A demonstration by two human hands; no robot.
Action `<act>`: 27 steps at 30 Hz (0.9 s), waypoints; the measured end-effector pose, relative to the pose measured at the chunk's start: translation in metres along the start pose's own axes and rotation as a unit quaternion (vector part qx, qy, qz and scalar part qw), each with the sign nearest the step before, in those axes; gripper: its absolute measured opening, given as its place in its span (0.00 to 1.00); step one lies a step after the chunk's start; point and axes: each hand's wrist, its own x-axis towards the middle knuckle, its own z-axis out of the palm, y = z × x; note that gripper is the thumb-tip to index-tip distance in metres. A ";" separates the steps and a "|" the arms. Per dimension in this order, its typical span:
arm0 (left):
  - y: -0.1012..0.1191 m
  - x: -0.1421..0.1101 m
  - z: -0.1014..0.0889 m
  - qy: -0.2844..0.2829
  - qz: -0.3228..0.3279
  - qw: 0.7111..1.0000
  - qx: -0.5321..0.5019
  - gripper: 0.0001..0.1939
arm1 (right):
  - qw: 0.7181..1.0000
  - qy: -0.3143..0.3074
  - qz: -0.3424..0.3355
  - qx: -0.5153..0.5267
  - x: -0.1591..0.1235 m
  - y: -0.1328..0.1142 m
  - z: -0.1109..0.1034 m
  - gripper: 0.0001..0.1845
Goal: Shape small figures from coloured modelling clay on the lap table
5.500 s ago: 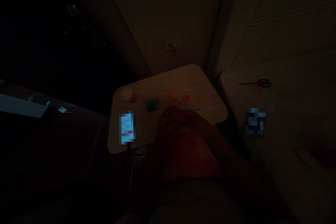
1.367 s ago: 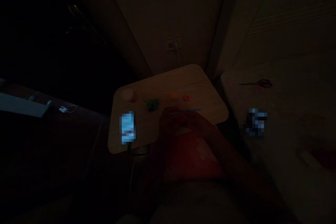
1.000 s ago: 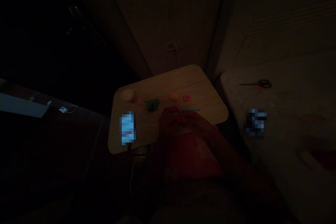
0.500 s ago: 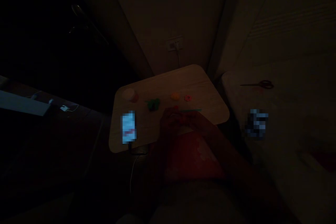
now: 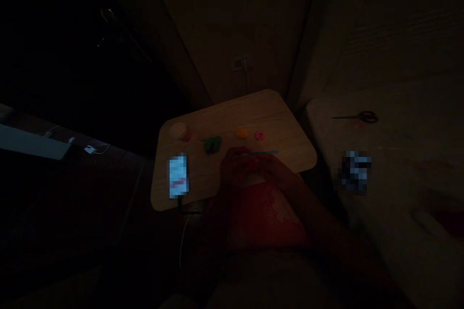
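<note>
Although the room is very dark, two bare hands can be made out at the near edge of a wooden table (image 5: pixel 268 106), drawn together above red cloth (image 5: pixel 261 217). A small red piece (image 5: pixel 253 163) is held between the bent fingers of the left hand (image 5: pixel 232 168) and the right hand (image 5: pixel 273 169), both curled in around it; by which fingers it is pressed cannot be told. Both are probably used so that so small a thing can be steadied from two sides. Just beyond the hands, a thin blue-green stick (image 5: pixel 267 152) is laid flat, perhaps to be kept within easy reach. Farther back, an orange piece (image 5: pixel 242 133) and a pink ring (image 5: pixel 260 135) are set near each other, with a green piece (image 5: pixel 213 144) to their left; they seem to be spaced so as not to be mixed. A tub (image 5: pixel 184 134) is stood near the far left corner, seemingly out of the way. Nearer, a phone (image 5: pixel 178 176), its lit screen blurred, is placed where it can be glanced at, with a black cable (image 5: pixel 190 213) led from its lower end, presumably for power. To the right, scissors (image 5: pixel 368 117) are seen on a pale surface (image 5: pixel 344 137).
</note>
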 end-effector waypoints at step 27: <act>0.002 -0.003 0.002 0.012 -0.021 0.999 -0.025 0.10 | 0.999 -0.016 0.015 0.027 0.001 0.006 -0.011 0.17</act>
